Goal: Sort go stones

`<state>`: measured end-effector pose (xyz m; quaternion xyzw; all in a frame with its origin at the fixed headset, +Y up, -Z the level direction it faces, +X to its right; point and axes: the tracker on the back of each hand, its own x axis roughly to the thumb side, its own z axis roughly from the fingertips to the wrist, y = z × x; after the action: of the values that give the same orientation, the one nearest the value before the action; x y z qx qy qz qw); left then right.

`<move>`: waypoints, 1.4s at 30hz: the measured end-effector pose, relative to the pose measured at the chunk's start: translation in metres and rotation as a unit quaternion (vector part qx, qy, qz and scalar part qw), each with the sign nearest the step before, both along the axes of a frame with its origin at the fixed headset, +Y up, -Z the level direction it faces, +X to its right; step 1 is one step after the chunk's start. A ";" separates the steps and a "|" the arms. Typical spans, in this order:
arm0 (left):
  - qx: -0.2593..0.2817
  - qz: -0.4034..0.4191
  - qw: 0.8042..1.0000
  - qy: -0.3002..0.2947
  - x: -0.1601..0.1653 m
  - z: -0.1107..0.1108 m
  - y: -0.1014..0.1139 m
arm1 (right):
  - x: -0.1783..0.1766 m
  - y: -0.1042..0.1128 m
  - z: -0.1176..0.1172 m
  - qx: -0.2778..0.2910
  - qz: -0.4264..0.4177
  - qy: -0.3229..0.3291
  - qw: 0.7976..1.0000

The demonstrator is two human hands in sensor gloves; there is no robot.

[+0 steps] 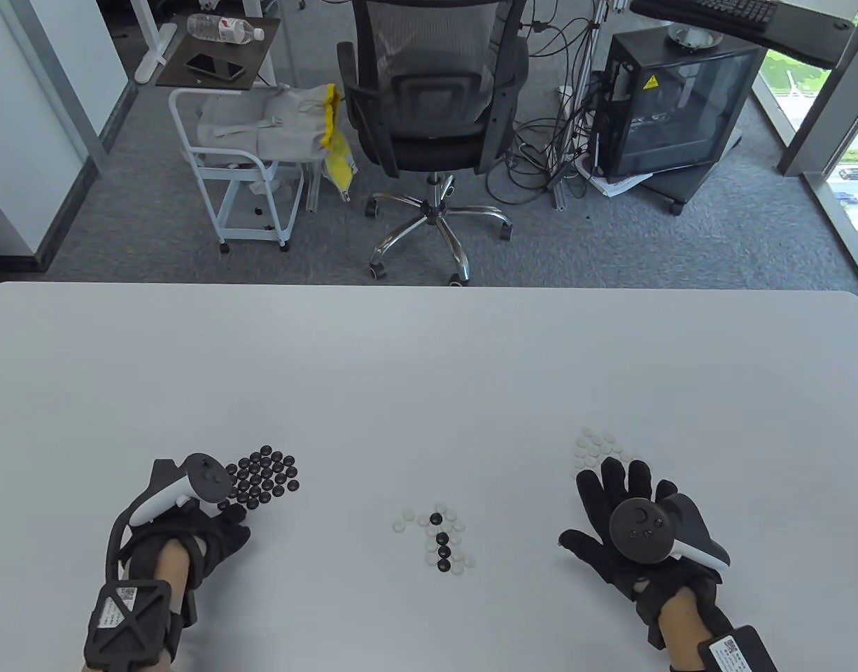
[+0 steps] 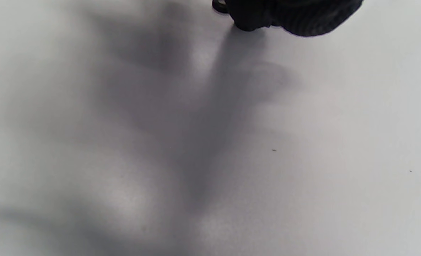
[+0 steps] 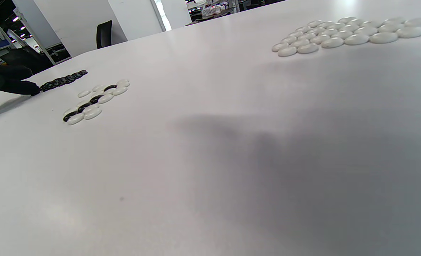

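My left hand point(image 1: 191, 532) touches the black pile point(image 1: 264, 479) near the counter's front-left, grip unclear; right hand point(image 1: 628, 521) is flat, empty. I could scatter the mixed stones point(image 1: 439, 535) at front-middle.

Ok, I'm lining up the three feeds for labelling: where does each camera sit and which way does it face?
Table view: above, looking down on the table; shows left hand, right hand, all stones.
Left wrist view: just over the tabletop, facing down at bare surface; only gloved fingers at top.
Right wrist view: low, facing across the table; no right hand visible, left hand far left.
Shared: table and right wrist views both show the mixed pile, white stones, black stones.
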<state>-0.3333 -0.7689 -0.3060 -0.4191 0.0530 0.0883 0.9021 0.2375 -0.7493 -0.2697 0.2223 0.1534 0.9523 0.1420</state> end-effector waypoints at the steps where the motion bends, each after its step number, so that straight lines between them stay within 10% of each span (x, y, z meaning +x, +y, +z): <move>1: 0.001 0.001 1.000 0.000 0.000 -0.001 0.000 | 0.000 0.000 0.000 0.000 -0.001 -0.001 1.000; 6: 0.011 -0.003 1.000 0.005 0.002 -0.006 0.007 | 0.001 0.000 0.000 0.001 -0.004 -0.002 1.000; 18: 0.286 -0.013 0.952 -0.110 0.070 0.018 0.115 | 0.000 -0.003 -0.002 -0.004 -0.004 0.001 1.000; 31: 0.413 -0.046 0.891 -0.182 0.103 0.052 0.050 | 0.000 -0.006 -0.004 -0.009 -0.008 0.005 1.000; 42: 0.392 -0.043 0.899 -0.191 0.100 0.053 0.021 | -0.005 -0.007 -0.004 -0.012 0.000 0.011 1.000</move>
<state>-0.2334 -0.7479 -0.2526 -0.0377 -0.1415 -0.0191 0.9890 0.2327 -0.7568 -0.2739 0.2307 0.1666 0.9479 0.1429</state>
